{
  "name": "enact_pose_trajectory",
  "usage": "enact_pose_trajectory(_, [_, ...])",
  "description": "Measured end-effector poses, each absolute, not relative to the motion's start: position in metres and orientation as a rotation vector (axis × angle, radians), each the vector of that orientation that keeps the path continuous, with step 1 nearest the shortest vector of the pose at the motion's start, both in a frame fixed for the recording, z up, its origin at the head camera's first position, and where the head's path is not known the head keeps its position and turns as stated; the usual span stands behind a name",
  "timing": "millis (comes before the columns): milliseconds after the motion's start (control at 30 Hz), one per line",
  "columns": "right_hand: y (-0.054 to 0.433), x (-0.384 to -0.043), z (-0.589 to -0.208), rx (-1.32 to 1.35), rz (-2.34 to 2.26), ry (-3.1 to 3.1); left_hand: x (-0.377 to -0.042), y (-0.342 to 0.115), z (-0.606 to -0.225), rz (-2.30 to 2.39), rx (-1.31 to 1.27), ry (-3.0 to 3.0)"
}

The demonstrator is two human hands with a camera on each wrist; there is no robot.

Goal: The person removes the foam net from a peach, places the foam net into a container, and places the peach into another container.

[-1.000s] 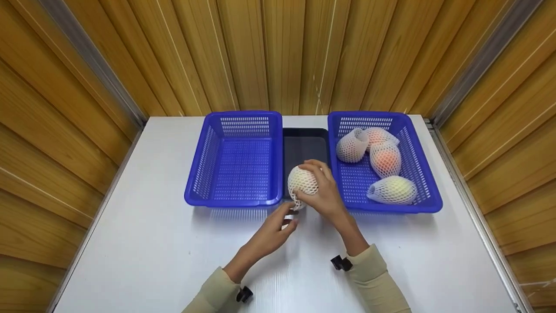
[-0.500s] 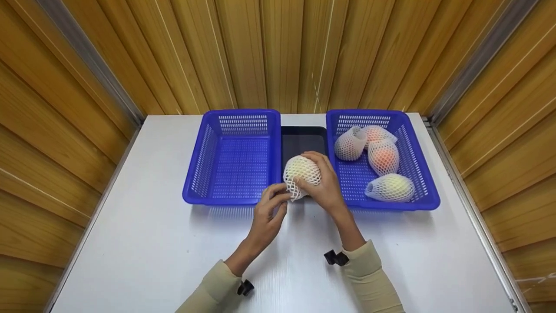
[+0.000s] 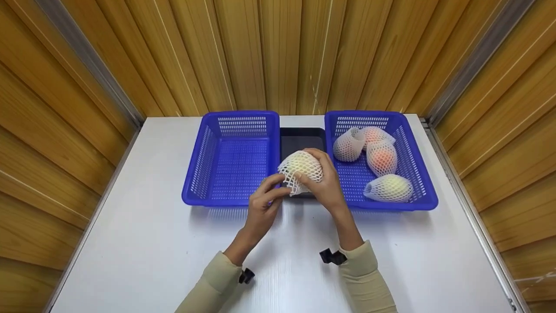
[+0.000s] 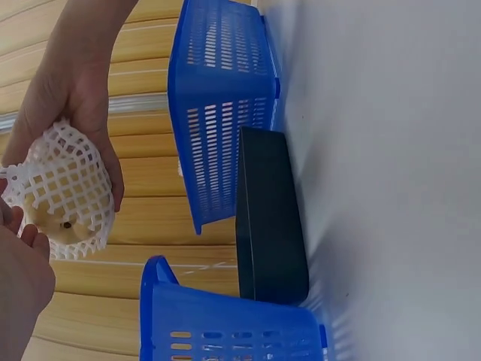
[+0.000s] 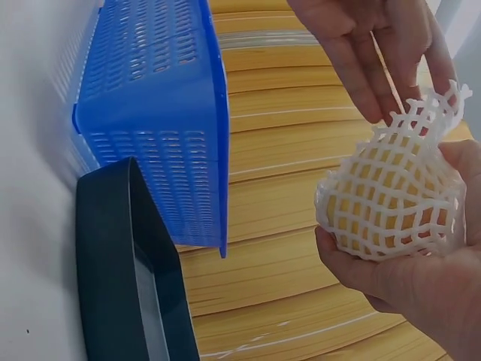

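Observation:
A round, pale yellow fruit in a white foam net point(image 3: 302, 167) is held up over the front of the black tray point(image 3: 302, 141). My right hand point(image 3: 326, 184) grips it from the right, thumb on the near side. In the left wrist view, a small dark spot shows on the fruit point(image 4: 69, 224) through the mesh. My left hand point(image 3: 263, 204) is at the net's loose end, its fingers touching the mesh edge. The right wrist view shows those fingers point(image 5: 361, 75) fairly straight beside the net's gathered end point(image 5: 453, 101).
Left of the tray stands a blue basket point(image 3: 236, 202) with a bare bottom. A second blue basket point(image 3: 393, 206) on the right holds several netted fruits, reddish point(image 3: 382, 160) and pale yellow point(image 3: 393, 188). All stand on a white table point(image 3: 143, 217) before a wood-patterned wall point(image 3: 278, 56).
Both hands have risen slightly away from the table's front, bringing the netted fruit over the tray. The left fingers have come up to the net's loose end, which now spreads leftward.

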State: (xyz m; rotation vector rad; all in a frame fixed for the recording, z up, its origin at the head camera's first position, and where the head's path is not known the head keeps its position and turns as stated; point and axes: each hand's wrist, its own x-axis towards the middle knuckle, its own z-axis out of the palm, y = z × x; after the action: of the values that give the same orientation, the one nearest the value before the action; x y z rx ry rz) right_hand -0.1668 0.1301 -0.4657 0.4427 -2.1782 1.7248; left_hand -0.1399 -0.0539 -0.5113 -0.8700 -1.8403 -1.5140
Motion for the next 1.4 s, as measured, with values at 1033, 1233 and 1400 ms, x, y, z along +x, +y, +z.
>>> enact_pose_trajectory(1033, [0.115, -0.153, -0.443, 0.592, 1.873, -2.196, -0.157, -0.051, -0.507, -1.737, -0.678, -2.090])
enact_pose_trajectory(1233, [0.116, -0.151, -0.444, 0.624, 1.867, -2.205, -0.156, -0.050, -0.507, -1.787, -0.645, -2.082])
enact_pose_trajectory(1400, [0.117, -0.151, -0.445, 0.617, 1.864, -2.206, -0.157, -0.051, -0.507, -1.811, -0.659, -2.070])
